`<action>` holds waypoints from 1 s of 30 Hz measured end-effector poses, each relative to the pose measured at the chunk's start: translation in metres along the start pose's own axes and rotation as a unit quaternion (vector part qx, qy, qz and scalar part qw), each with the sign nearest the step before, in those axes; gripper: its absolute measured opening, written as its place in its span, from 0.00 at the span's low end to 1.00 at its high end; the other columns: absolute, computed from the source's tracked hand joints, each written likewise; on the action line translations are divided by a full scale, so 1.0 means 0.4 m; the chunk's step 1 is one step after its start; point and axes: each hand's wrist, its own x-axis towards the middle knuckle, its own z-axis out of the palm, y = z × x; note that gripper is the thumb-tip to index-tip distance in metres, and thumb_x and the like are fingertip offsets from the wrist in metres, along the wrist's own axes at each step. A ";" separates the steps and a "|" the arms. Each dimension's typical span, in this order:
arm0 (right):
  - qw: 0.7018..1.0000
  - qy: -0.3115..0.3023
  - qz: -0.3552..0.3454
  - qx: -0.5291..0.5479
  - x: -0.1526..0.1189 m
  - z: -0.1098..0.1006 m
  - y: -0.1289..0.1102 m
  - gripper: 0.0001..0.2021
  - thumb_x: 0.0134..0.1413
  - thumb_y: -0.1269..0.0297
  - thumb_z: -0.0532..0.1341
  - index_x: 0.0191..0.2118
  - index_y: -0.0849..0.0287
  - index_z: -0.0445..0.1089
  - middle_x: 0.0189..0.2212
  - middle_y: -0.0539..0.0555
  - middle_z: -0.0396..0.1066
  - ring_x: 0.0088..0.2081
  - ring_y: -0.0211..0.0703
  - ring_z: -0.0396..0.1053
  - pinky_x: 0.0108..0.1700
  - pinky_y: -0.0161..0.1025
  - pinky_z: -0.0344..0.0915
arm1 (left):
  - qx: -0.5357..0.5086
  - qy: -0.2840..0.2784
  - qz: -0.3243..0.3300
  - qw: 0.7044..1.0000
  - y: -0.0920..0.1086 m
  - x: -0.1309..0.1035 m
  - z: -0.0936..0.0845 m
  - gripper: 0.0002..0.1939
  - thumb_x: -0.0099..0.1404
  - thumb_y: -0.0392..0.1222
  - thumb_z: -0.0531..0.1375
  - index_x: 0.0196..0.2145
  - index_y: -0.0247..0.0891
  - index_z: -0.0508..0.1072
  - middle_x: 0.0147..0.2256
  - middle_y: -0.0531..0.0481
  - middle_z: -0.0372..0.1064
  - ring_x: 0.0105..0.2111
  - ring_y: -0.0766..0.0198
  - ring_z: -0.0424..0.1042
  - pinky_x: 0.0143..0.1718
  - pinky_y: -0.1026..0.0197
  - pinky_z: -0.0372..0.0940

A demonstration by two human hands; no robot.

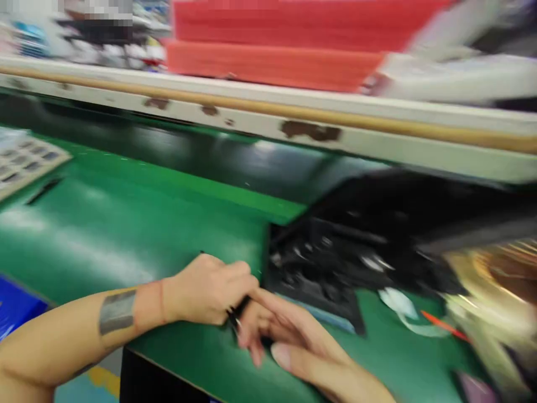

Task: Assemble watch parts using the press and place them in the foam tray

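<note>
My left hand (213, 288) is closed with the knuckles up, above the green worktop. Its fingers wrap round a small black part (235, 322), which pokes out below them; motion blur hides its exact kind. Against it, on the right, is my right hand (293, 336), palm turned partly inward. Its fingers are loosely curved and the thumb stands apart from them. A dark patch shows between thumb and fingers, too unclear to name. Just beyond the hands lies a black tray (310, 274) with several dark, shiny small parts in it.
Black sheeting (398, 218) rises behind the tray. At right are a roll of golden wire (503, 280), an orange stick (444, 324) and a white tag (398, 302). A pale compartment tray (29, 159) is far left. A shelf edge (251, 115) with red foam (272, 61) crosses above.
</note>
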 end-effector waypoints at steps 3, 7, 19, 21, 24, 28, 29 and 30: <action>0.990 -0.062 -0.066 0.108 0.011 -0.016 0.000 0.30 0.64 0.47 0.72 0.66 0.55 0.73 0.45 0.58 0.79 0.40 0.44 0.75 0.49 0.45 0.71 | -0.064 0.077 0.031 0.995 -0.012 0.010 -0.013 0.09 0.75 0.29 0.53 0.44 0.37 0.71 0.29 0.54 0.63 0.24 0.64 0.59 0.25 0.58 0.53; 0.977 -0.005 -0.102 0.188 0.023 -0.033 0.005 0.23 0.68 0.56 0.70 0.64 0.58 0.75 0.39 0.55 0.80 0.33 0.38 0.74 0.42 0.38 0.69 | -0.185 0.135 -0.053 0.972 -0.001 0.010 -0.020 0.10 0.78 0.28 0.56 0.47 0.39 0.75 0.34 0.51 0.71 0.31 0.67 0.68 0.32 0.64 0.62; 0.912 0.150 -0.175 0.340 0.025 -0.048 -0.007 0.08 0.56 0.64 0.70 0.37 0.58 0.72 0.28 0.50 0.73 0.26 0.38 0.65 0.32 0.36 0.61 | -0.326 0.149 -0.255 0.898 -0.007 0.013 -0.011 0.05 0.75 0.44 0.66 0.42 0.43 0.82 0.28 0.54 0.68 0.20 0.72 0.56 0.21 0.66 0.50; 0.911 0.153 -0.179 0.339 0.026 -0.049 -0.011 0.09 0.55 0.65 0.70 0.35 0.57 0.69 0.28 0.49 0.71 0.26 0.37 0.64 0.32 0.36 0.60 | -0.337 0.136 -0.288 0.886 -0.017 0.021 0.006 0.06 0.73 0.44 0.68 0.45 0.43 0.82 0.27 0.55 0.68 0.21 0.71 0.58 0.22 0.67 0.53; 0.921 0.154 -0.176 0.312 0.023 -0.048 -0.016 0.10 0.58 0.63 0.69 0.33 0.56 0.67 0.27 0.49 0.69 0.26 0.37 0.62 0.31 0.36 0.59 | -0.363 0.130 -0.318 0.866 -0.025 0.034 0.031 0.10 0.70 0.45 0.71 0.47 0.42 0.81 0.31 0.52 0.72 0.28 0.68 0.69 0.30 0.67 0.63; 0.947 0.210 -0.157 0.187 0.019 -0.053 0.001 0.16 0.69 0.53 0.66 0.31 0.56 0.69 0.26 0.51 0.67 0.28 0.40 0.63 0.33 0.37 0.62 | -0.442 0.125 -0.304 0.835 -0.030 0.046 0.041 0.13 0.75 0.51 0.67 0.40 0.38 0.82 0.32 0.49 0.72 0.29 0.67 0.69 0.32 0.64 0.64; 0.953 0.228 -0.150 0.131 0.022 -0.056 0.012 0.17 0.71 0.51 0.66 0.32 0.56 0.70 0.26 0.51 0.68 0.29 0.41 0.64 0.33 0.37 0.64 | -0.464 0.126 -0.295 0.826 -0.033 0.048 0.038 0.16 0.77 0.53 0.65 0.39 0.37 0.83 0.31 0.50 0.70 0.27 0.68 0.66 0.31 0.64 0.62; 0.956 0.245 -0.143 0.072 0.026 -0.059 0.027 0.17 0.71 0.50 0.66 0.33 0.55 0.72 0.27 0.52 0.69 0.29 0.41 0.65 0.33 0.37 0.66 | -0.488 0.129 -0.285 0.815 -0.035 0.051 0.033 0.19 0.78 0.55 0.64 0.39 0.36 0.83 0.31 0.49 0.70 0.27 0.68 0.66 0.31 0.63 0.63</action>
